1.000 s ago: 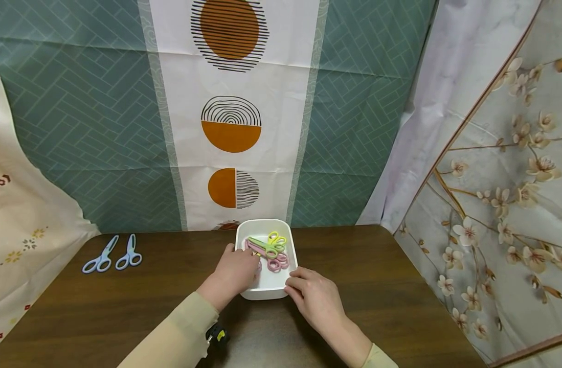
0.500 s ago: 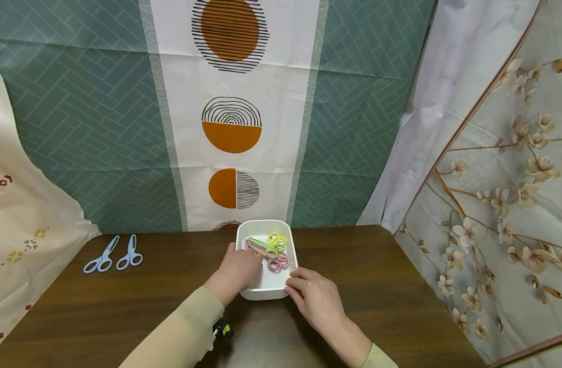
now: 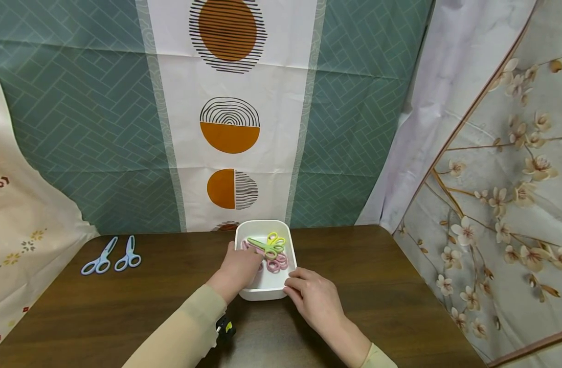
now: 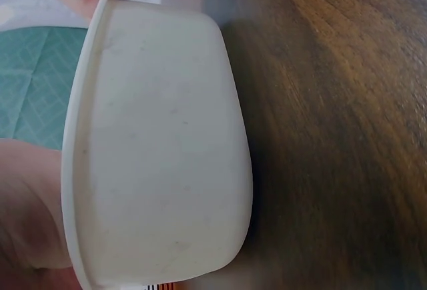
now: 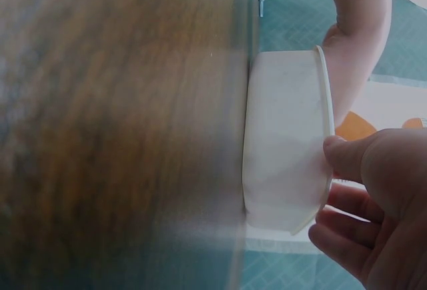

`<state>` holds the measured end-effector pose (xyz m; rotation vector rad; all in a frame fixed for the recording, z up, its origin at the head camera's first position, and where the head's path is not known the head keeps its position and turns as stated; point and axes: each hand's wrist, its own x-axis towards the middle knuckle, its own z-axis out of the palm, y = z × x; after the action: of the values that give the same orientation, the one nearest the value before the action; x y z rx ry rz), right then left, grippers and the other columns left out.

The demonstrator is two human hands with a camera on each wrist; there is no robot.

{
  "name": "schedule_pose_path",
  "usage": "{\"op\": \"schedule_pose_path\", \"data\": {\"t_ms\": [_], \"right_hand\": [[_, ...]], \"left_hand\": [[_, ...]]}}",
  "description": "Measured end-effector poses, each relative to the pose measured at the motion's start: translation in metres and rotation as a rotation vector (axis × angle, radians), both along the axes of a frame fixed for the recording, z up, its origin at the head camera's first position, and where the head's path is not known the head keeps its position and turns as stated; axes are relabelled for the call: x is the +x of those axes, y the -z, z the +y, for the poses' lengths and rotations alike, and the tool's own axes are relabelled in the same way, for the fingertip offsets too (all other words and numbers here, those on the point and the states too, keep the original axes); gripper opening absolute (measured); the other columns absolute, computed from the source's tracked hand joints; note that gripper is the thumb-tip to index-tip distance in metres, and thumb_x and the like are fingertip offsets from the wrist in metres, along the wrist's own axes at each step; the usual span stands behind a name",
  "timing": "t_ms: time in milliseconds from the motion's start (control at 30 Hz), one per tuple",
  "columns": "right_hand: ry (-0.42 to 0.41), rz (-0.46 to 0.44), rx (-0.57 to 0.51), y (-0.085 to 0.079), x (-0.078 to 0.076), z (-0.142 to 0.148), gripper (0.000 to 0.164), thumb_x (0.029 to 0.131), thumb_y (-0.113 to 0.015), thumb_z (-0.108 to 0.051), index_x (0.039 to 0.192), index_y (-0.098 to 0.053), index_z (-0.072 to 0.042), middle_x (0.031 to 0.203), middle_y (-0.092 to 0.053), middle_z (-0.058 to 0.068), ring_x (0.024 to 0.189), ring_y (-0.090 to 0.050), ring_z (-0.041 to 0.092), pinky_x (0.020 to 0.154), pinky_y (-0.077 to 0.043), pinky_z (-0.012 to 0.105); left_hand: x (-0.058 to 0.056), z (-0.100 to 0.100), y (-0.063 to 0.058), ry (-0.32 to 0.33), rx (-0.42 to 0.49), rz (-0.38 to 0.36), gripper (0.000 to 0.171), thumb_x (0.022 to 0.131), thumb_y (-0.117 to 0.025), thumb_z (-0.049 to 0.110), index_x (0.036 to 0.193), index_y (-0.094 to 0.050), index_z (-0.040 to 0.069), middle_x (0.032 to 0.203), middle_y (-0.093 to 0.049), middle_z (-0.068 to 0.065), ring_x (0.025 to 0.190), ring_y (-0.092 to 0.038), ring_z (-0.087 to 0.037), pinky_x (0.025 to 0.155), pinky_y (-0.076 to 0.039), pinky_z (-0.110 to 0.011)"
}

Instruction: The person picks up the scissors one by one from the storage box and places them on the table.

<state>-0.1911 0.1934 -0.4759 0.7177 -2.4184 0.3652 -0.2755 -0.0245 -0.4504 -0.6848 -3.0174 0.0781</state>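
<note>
A white plastic bin (image 3: 268,295) stands at the table's back middle. Inside it lie several small scissors: green scissors (image 3: 265,247) on top, yellow scissors (image 3: 277,238) behind, pink scissors (image 3: 275,263) beneath. My left hand (image 3: 237,268) reaches over the left rim into the bin; its fingertips are hidden, so I cannot tell whether it grips a pair. With thumb and fingers at the front right corner, my right hand (image 5: 380,197) holds the bin's rim. In the left wrist view the bin's outer wall (image 4: 160,143) covers the left fingers.
Two pairs of light blue scissors, one (image 3: 96,261) beside the other (image 3: 129,258), lie at the back left of the brown wooden table (image 3: 170,286). A patterned curtain (image 3: 230,189) hangs right behind the table's back edge, and a floral cloth (image 3: 483,230) on the right.
My left hand has shifted slightly to the right, deeper over the bin. The right hand has stayed at the rim, and the bin has not moved.
</note>
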Motion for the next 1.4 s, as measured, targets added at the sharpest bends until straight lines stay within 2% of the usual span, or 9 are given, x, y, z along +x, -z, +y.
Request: {"op": "schedule_pose_path", "data": {"t_ms": [233,400,600,967,1133,1267,1400], "right_hand": [[0.001,-0.016,-0.006,-0.0003,0.0008,-0.0011,0.009,0.092,-0.092,-0.022,0.095,-0.084,-0.020,0.111,-0.077,-0.004,0.099,-0.074,0.015,0.080,-0.063,0.039],[-0.006,-0.017,-0.005,-0.0007,0.0012,-0.0013,0.008,0.092,-0.091,-0.022,0.095,-0.084,-0.020,0.110,-0.076,-0.005,0.098,-0.074,0.015,0.079,-0.063,0.039],[-0.006,-0.016,-0.009,-0.0010,0.0010,-0.0020,0.008,0.092,-0.091,-0.022,0.094,-0.084,-0.020,0.110,-0.076,-0.005,0.098,-0.074,0.015,0.079,-0.063,0.039],[-0.008,-0.021,-0.015,-0.0017,0.0017,-0.0027,0.008,0.092,-0.092,-0.021,0.095,-0.084,-0.020,0.110,-0.076,-0.005,0.098,-0.074,0.015,0.080,-0.063,0.039],[-0.011,-0.018,-0.019,-0.0023,0.0018,-0.0029,0.009,0.092,-0.092,-0.020,0.095,-0.084,-0.019,0.110,-0.076,-0.005,0.097,-0.074,0.015,0.079,-0.062,0.039],[-0.010,-0.016,-0.020,-0.0025,0.0021,-0.0023,0.009,0.091,-0.092,-0.020,0.095,-0.084,-0.019,0.110,-0.077,-0.004,0.098,-0.074,0.016,0.080,-0.062,0.039],[-0.005,-0.020,-0.018,-0.0017,0.0026,-0.0013,0.009,0.091,-0.092,-0.020,0.095,-0.084,-0.020,0.110,-0.077,-0.004,0.099,-0.074,0.016,0.081,-0.063,0.039]], "left_hand": [[-0.0027,0.0004,0.0021,-0.006,0.015,-0.002,0.025,0.109,-0.069,0.020,0.130,-0.079,0.013,0.139,-0.072,-0.019,0.118,-0.075,-0.042,0.123,-0.028,-0.075],[-0.0024,0.0008,0.0004,-0.007,0.014,-0.003,0.027,0.109,-0.071,0.026,0.130,-0.079,0.012,0.137,-0.072,-0.019,0.118,-0.075,-0.041,0.126,-0.024,-0.073],[-0.0034,-0.0003,0.0013,-0.003,0.012,0.011,0.024,0.108,-0.073,0.025,0.128,-0.080,0.013,0.132,-0.075,-0.017,0.113,-0.076,-0.038,0.126,-0.025,-0.071],[-0.0023,-0.0020,0.0000,-0.001,0.074,-0.008,0.022,0.103,-0.080,0.024,0.124,-0.081,0.017,0.124,-0.080,-0.012,0.111,-0.077,-0.034,0.128,-0.023,-0.069],[-0.0028,-0.0035,0.0006,0.013,0.082,0.013,0.021,0.103,-0.080,0.025,0.123,-0.081,0.019,0.120,-0.081,-0.011,0.108,-0.077,-0.034,0.123,-0.030,-0.069],[-0.0022,-0.0048,0.0006,0.026,0.097,0.066,0.017,0.102,-0.082,0.023,0.118,-0.081,0.020,0.111,-0.083,-0.008,0.099,-0.078,-0.031,0.113,-0.040,-0.065],[-0.0015,-0.0058,0.0004,0.035,0.109,0.107,0.011,0.100,-0.083,0.021,0.111,-0.080,0.020,0.101,-0.083,-0.004,0.089,-0.078,-0.029,0.105,-0.044,-0.061]]}}
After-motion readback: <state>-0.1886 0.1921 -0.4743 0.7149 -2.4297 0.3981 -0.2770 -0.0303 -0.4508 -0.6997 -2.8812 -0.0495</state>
